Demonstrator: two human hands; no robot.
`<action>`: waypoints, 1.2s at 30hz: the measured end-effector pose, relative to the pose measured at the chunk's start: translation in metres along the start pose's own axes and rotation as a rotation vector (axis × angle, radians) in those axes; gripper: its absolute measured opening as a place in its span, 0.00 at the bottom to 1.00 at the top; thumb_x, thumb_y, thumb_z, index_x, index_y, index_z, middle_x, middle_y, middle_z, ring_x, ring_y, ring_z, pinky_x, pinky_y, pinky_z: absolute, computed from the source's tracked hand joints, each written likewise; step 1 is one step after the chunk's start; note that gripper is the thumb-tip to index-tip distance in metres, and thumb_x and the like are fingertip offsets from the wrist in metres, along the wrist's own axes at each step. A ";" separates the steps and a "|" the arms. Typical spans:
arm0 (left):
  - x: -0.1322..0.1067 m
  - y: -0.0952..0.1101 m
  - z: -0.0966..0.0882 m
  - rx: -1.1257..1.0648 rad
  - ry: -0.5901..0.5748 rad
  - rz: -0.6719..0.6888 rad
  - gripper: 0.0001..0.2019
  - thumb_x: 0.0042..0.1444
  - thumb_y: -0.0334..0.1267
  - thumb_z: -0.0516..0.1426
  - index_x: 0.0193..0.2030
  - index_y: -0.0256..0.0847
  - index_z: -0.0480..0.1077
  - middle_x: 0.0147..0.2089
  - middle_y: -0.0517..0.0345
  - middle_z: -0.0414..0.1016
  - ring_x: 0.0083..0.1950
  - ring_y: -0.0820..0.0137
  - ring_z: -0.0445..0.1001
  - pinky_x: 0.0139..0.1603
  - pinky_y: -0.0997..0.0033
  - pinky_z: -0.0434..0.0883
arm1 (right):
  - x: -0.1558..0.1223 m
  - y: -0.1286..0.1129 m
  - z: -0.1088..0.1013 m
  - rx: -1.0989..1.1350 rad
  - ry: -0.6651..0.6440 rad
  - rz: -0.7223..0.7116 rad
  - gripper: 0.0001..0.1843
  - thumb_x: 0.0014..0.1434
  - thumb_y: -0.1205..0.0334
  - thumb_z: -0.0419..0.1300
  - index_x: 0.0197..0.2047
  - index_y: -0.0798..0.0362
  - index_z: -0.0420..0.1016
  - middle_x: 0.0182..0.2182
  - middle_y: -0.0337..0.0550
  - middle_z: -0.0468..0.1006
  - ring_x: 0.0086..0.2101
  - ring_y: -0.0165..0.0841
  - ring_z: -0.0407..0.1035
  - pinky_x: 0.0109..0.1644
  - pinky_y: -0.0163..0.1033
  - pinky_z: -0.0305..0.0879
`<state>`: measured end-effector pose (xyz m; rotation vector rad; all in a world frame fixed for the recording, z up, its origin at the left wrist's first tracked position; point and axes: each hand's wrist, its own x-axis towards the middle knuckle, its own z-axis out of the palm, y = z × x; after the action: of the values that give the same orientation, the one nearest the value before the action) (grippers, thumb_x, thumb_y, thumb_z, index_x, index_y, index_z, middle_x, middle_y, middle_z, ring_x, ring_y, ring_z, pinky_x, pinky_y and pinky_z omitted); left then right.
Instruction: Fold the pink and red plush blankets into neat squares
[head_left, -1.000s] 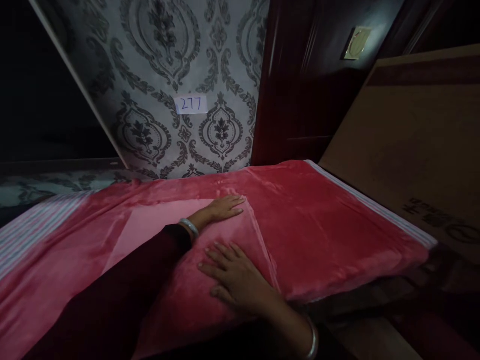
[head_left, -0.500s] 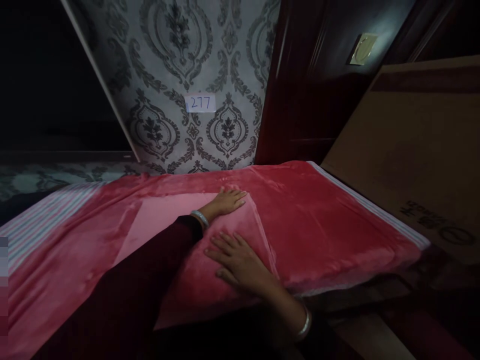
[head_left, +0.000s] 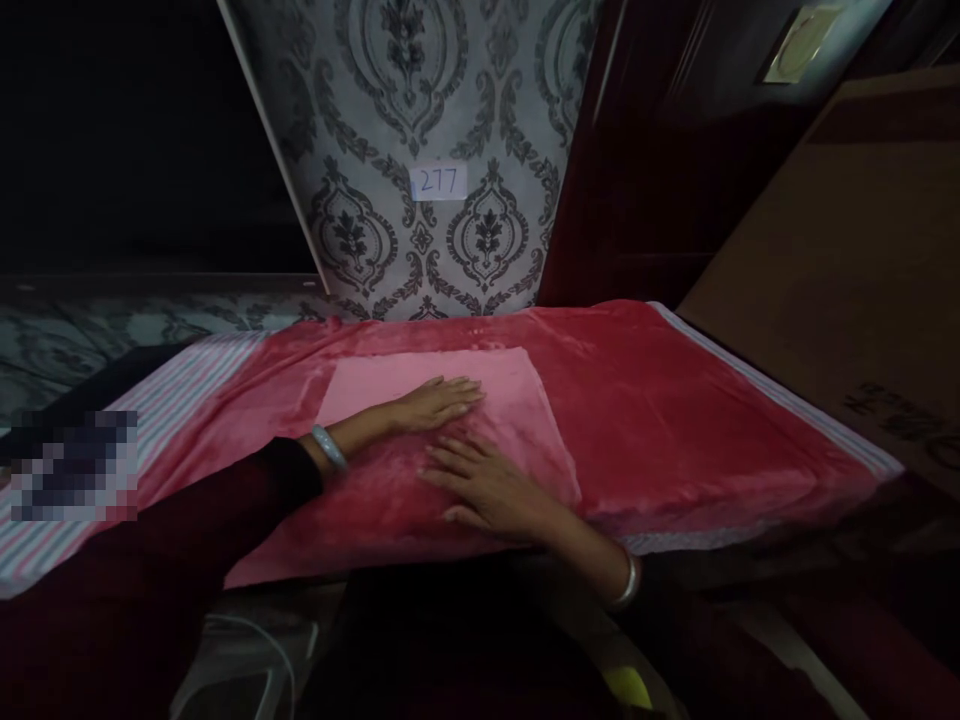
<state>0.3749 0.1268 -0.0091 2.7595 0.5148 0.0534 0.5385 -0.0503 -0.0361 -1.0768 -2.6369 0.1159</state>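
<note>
OK so, take the spot between your hands as the middle of the clock. The grey wall with dark damask-patterned wallpaper [head_left: 375, 150] is at 12, with a big flat black panel in a thin frame [head_left: 142, 140] at 10. Your red plush blanket [head_left: 675, 420] spreads out under your hands from 9 to 3, with pink, white and blue-green striped fabric [head_left: 202, 385] showing past it at 9. A glossy dark red wooden panel [head_left: 645, 180] stands between 1 and 2, and a brown cardboard box with dark printing [head_left: 847, 270] leans in at 2.

The four-sided pale pink plush layer [head_left: 517, 410] lies right at the centre, on top of the red; can't tell if it's a separate piece or a fold. Your left hand [head_left: 439, 403] is palm down on it, fingers straight and almost together. Your right hand [head_left: 495, 490] is just beside it, nearer you, palm down too, fingers slightly apart. Neither one's gripping anything.

Small stuff: cream switch plate [head_left: 801, 45] between 1 and 2, white paper label reading "277" [head_left: 439, 181] at 12, and a bangle on each wrist.
</note>
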 end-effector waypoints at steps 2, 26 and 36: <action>-0.010 0.003 0.011 0.067 -0.004 0.005 0.30 0.72 0.57 0.38 0.75 0.54 0.53 0.79 0.54 0.49 0.80 0.58 0.44 0.76 0.40 0.42 | 0.002 -0.005 0.010 -0.004 0.008 -0.012 0.29 0.72 0.47 0.54 0.72 0.46 0.61 0.73 0.46 0.56 0.72 0.40 0.47 0.75 0.56 0.40; 0.034 -0.078 0.005 0.097 0.129 -0.241 0.31 0.70 0.57 0.39 0.76 0.51 0.52 0.77 0.59 0.55 0.76 0.66 0.55 0.76 0.62 0.50 | -0.004 -0.003 0.028 0.070 0.029 0.072 0.29 0.73 0.45 0.51 0.73 0.41 0.60 0.73 0.41 0.56 0.72 0.39 0.45 0.75 0.55 0.40; -0.008 -0.019 -0.017 0.070 0.080 -0.275 0.32 0.71 0.56 0.40 0.77 0.47 0.49 0.80 0.53 0.43 0.80 0.60 0.41 0.78 0.47 0.38 | 0.000 -0.011 0.017 0.022 0.003 0.095 0.31 0.71 0.46 0.54 0.73 0.45 0.60 0.72 0.49 0.59 0.71 0.44 0.49 0.74 0.60 0.43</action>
<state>0.3592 0.1457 0.0012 2.7346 0.9283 0.0822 0.5265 -0.0575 -0.0500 -1.1936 -2.5757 0.1630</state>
